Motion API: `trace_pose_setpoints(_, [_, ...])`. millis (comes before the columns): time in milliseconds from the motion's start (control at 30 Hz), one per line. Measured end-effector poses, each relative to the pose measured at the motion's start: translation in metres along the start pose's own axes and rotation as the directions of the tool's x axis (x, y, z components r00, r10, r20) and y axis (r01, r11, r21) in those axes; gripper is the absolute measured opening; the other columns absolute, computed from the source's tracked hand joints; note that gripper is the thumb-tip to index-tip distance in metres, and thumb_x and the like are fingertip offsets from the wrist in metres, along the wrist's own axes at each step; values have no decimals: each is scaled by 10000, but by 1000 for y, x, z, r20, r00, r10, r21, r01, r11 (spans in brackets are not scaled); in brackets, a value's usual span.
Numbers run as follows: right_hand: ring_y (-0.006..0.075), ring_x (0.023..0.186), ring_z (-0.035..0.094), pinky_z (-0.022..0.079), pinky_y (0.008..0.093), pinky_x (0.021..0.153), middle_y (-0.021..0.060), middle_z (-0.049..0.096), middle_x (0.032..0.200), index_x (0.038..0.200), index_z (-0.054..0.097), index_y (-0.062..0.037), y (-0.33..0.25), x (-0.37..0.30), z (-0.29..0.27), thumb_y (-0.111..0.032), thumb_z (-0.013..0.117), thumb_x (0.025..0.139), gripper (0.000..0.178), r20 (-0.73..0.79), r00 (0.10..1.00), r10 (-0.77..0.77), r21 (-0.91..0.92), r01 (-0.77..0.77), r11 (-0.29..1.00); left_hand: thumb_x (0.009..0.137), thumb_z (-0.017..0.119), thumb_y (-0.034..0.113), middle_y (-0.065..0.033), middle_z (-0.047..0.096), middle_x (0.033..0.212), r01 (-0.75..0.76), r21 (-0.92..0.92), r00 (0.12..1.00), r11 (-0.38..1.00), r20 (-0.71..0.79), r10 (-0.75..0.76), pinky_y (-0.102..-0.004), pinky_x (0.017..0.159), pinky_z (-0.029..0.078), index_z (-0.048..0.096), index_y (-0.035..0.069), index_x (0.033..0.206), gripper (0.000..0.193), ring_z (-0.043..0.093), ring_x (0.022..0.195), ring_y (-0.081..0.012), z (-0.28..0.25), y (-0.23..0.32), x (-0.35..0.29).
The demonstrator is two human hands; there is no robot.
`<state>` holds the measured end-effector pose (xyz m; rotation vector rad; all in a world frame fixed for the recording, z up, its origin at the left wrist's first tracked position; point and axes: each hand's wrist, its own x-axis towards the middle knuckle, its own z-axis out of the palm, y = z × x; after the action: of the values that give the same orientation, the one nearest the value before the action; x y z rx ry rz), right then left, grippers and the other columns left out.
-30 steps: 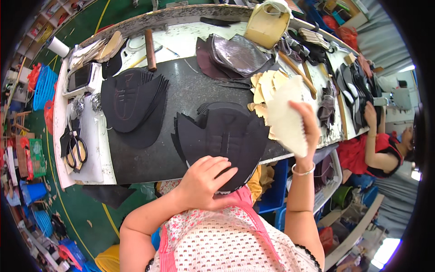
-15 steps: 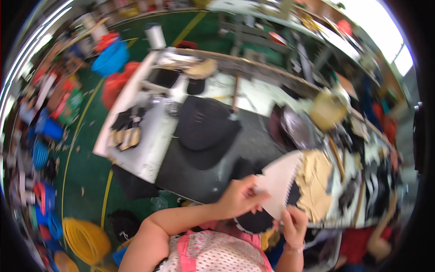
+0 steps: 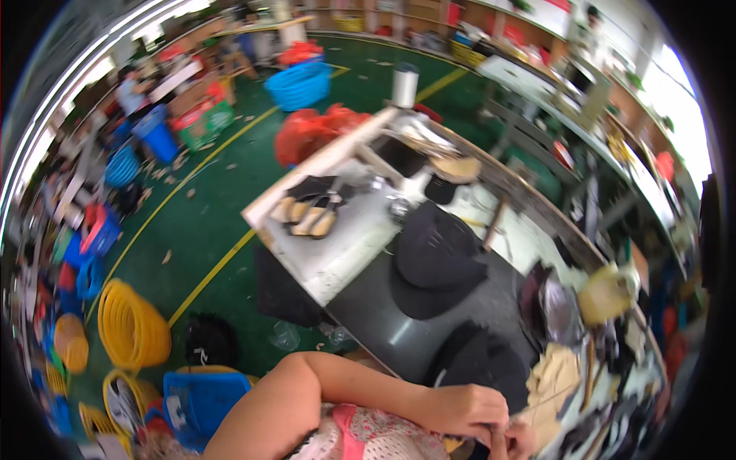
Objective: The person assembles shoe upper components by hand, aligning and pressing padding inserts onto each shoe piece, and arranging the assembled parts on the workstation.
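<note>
At the lower right, by the near edge of the table, my left hand and my right hand come together with bent fingers. Both are closed; what they pinch, if anything, is hidden behind the fingers and the lower edge of the picture. Just beyond them lies a pile of black curved pieces. A tan, ragged-edged stack of pieces rests right of that pile. Farther back, another stack of black curved pieces sits on the dark mat.
A hammer lies behind the black stack. Black-and-tan pieces rest on the table's left part. A cloudy yellowish container stands at right. Yellow baskets and a blue basket are on the green floor at left.
The view has swung left, so the table appears farther right. The pale, zigzag-edged sheet held between my hands earlier no longer shows. My hands have drawn together.
</note>
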<state>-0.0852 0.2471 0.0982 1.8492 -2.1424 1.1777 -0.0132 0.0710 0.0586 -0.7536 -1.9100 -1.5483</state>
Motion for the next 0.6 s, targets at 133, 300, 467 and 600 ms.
trace_pose_setpoints(133, [142,562,551,399,247,495,119,599,729,730,612,-7,17,1,1,40,679,726,81,209,942,262,551,-335,765,777,682,59,-117,564,923,63,-94,996,994,72,-56,-360,736,491,555,4,971,238,580,832,-299,-21,7,-1])
trace_pose_setpoints(300, [265,968,513,433,360,826,204,521,1024,753,573,-29,20,-15,17,-106,659,820,134,8,910,413,933,-156,325,889,597,53,-89,521,1063,384,-730,905,566,175,-388,-282,852,409,502,7,921,110,511,999,-169,-14,-3,-3])
trace_pose_setpoints(467, [232,667,541,493,367,654,147,533,779,860,442,-37,20,-53,31,-88,540,901,118,18,710,704,964,173,-199,930,523,181,-129,508,1159,450,-873,749,-190,485,-451,-299,896,396,493,40,898,147,502,1010,-150,-15,-8,-23])
trace_pose_setpoints(600, [137,561,453,373,274,517,72,479,650,802,417,-53,28,-75,8,-101,503,927,159,116,664,738,943,-307,128,874,551,208,-201,532,1080,397,-897,731,-192,436,-525,-342,878,423,508,11,828,207,543,1017,-269,-19,-14,-35])
